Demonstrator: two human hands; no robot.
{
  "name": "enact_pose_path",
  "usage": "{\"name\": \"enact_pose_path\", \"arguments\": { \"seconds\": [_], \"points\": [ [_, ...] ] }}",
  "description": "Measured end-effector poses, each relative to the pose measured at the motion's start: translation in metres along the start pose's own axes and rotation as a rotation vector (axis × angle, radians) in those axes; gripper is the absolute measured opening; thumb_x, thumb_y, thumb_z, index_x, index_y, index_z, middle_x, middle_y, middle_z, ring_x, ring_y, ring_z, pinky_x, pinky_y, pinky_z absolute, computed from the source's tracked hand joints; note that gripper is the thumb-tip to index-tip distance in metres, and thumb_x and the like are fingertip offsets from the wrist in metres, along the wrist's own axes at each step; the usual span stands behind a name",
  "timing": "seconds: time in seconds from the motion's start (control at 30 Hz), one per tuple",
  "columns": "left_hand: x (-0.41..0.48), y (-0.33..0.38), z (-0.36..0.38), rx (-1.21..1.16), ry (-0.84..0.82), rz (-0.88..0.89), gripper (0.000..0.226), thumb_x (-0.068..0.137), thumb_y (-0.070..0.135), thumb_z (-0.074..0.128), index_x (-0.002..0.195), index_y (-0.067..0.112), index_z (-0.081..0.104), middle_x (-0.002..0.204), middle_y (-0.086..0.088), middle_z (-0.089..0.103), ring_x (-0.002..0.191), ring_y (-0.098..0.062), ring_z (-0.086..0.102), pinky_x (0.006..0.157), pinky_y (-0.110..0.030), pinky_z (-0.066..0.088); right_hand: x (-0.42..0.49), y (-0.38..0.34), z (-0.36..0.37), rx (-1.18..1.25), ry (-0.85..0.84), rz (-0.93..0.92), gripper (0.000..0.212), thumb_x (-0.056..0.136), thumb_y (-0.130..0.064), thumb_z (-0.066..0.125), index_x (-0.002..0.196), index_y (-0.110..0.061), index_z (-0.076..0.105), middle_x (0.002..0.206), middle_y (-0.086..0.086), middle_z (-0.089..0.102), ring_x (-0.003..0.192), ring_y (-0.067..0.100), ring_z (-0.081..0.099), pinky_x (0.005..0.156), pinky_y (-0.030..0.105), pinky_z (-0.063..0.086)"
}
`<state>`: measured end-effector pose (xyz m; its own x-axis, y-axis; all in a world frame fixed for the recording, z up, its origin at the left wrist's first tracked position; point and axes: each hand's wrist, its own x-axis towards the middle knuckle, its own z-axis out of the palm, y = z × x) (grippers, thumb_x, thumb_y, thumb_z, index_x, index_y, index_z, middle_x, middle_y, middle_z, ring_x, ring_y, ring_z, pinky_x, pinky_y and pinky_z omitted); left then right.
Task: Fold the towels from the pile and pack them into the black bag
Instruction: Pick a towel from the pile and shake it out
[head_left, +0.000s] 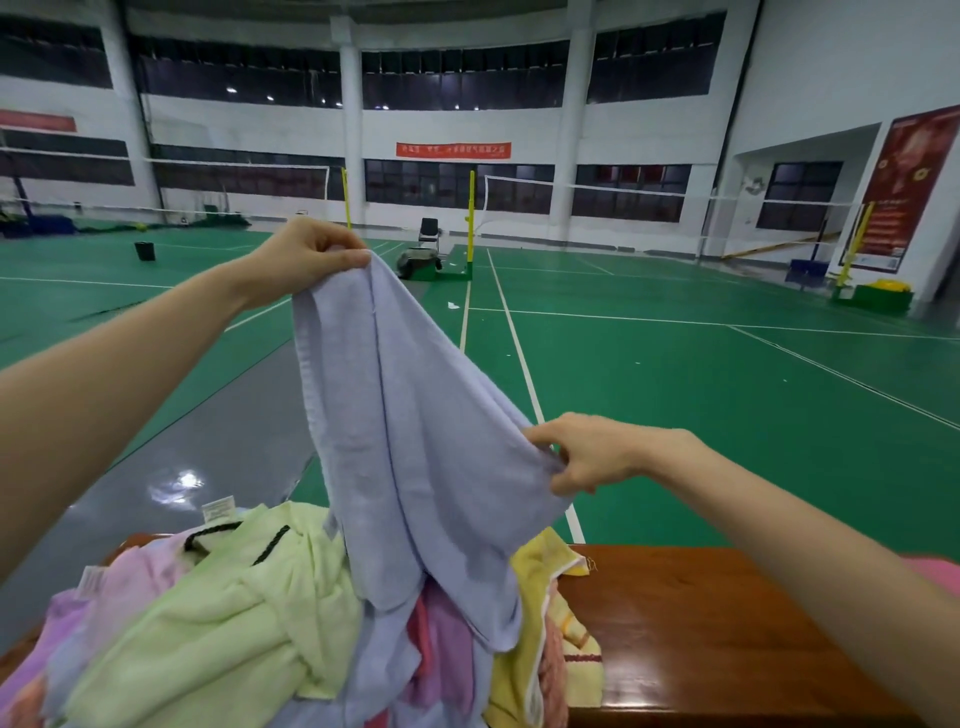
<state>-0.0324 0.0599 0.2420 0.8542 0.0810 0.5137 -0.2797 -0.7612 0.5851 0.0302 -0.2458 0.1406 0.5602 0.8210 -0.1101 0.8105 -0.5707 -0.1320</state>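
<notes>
Above the pile (218, 623), both hands (298, 254) (587, 452) pinch a lavender towel (405, 441) (tags unreadable).

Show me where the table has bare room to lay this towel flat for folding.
The bare patch is the brown wooden tabletop, bordered by the yellow towel and the right forearm. Everything beyond the yellow towel is crowded: the heap of pastel towels covers it, under the lifted lavender towel.
</notes>
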Motion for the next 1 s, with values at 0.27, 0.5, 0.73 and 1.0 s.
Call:
{"name": "enact_pose_path", "arguments": {
  "seconds": [0.27,0.5,0.73,1.0],
  "points": [
    [-0.006,-0.021,-0.013,0.062,-0.006,-0.059,0.011,0.091,0.018,0.057,0.098,0.015,0.065,0.089,0.002,0.061,0.081,-0.011,0.053,0.074,-0.02,0.042,-0.01,0.016,-0.011,0.335,0.045,0.0,0.016,0.079,-0.006,0.068,0.082,-0.014,0.055,0.071,-0.001,0.06,0.063,0.015,0.064,0.057,0.021,0.052],
    [-0.024,-0.037,-0.019,0.039,-0.134,-0.129,0.024,0.079,0.043,0.064,0.086,0.02,0.066,0.09,0.0,0.064,0.085,-0.018,0.057,0.07,-0.021,0.042,-0.018,0.032,-0.026,0.752,0.497,0.007,0.025,0.099,-0.02,0.042,0.078,-0.009,0.047,0.061,0.006,0.064,0.054,0.022,0.064,0.057,0.033,0.054],
    [-0.024,-0.039,-0.019,0.012,-0.339,-0.126,0.068,0.027,0.078,0.074,0.067,0.024,0.074,0.071,0.007,0.069,0.064,-0.001,0.062,0.061,-0.015,0.05,-0.024,0.063,-0.026,0.862,0.712,0.013,0.014,0.087,-0.006,0.063,0.08,-0.012,0.052,0.077,-0.005,0.065,0.07,0.003,0.059,0.067,0.021,0.055],
    [-0.021,-0.041,0.014,0.257,-0.327,-0.076,0.013,0.094,0.019,0.053,0.085,0.011,0.056,0.076,0.001,0.057,0.073,-0.016,0.052,0.064,-0.022,0.042,-0.022,0.077,-0.036,1.116,0.79,0.107,0.023,0.063,-0.005,0.079,0.073,-0.008,0.059,0.059,-0.009,0.064,0.059,0.007,0.058,0.061,0.018,0.051]
  ]
}}
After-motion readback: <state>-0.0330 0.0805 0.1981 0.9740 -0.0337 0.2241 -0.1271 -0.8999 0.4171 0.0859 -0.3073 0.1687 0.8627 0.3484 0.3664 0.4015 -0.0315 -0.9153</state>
